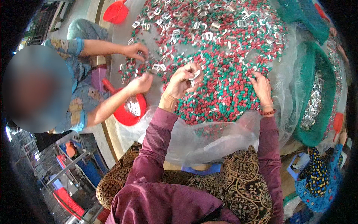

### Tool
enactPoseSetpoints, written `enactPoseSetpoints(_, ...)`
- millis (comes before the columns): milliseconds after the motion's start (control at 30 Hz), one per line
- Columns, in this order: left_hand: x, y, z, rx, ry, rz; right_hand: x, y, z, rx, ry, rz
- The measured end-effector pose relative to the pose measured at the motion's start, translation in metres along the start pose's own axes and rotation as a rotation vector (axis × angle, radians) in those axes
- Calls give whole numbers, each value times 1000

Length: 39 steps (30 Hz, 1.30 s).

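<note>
Left hand raised over the heap of small red and green plastic pieces, grip closed on a few small silvery metal clips pinched between fingertips. Right hand flat on the heap's near right edge, fingers spread, grip open, holding nothing. Heap mixed through with more silvery clips, spread on a clear plastic sheet covering the surface. Round red plastic bowl at the left edge, partly filled with clips. Green mesh basket at the right, a strip of clips inside. Co-worker's two hands in the heap's left side, sleeves blue. Second red scoop at the far left.
</note>
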<state>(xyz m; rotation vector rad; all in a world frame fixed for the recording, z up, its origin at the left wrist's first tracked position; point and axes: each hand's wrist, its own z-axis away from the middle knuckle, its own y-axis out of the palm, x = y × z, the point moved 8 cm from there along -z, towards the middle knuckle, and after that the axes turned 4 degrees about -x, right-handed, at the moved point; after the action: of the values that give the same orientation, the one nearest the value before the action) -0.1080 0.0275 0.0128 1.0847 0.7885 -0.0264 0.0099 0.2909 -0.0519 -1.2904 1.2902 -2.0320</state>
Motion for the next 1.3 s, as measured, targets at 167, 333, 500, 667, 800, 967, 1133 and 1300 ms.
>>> enactPoseSetpoints(167,-7,28,4,86,-2,15,-9,21,3,9,65,169)
enactPoseSetpoints(333,31,30,7,-13,-472,-696,-3,29,17,130,3,-72)
enactPoseSetpoints(500,113,23,19,366,-79,-2044,-6,44,56,205,102,-553)
enactPoseSetpoints(667,135,12,26,312,25,-2197,44,8,85,405,300,-1637)
enactPoseSetpoints(800,95,1,4,113,-169,-1799,67,-38,87,564,-18,-1830)
enactPoseSetpoints(967,42,4,-4,81,-265,-301,62,-33,71,467,109,-1875)
enactPoseSetpoints(1133,58,-12,-20,-167,-298,-254,55,-7,74,487,186,-1692)
enactPoseSetpoints(1300,64,-26,-47,-321,42,-1819,54,-20,92,499,6,-1939)
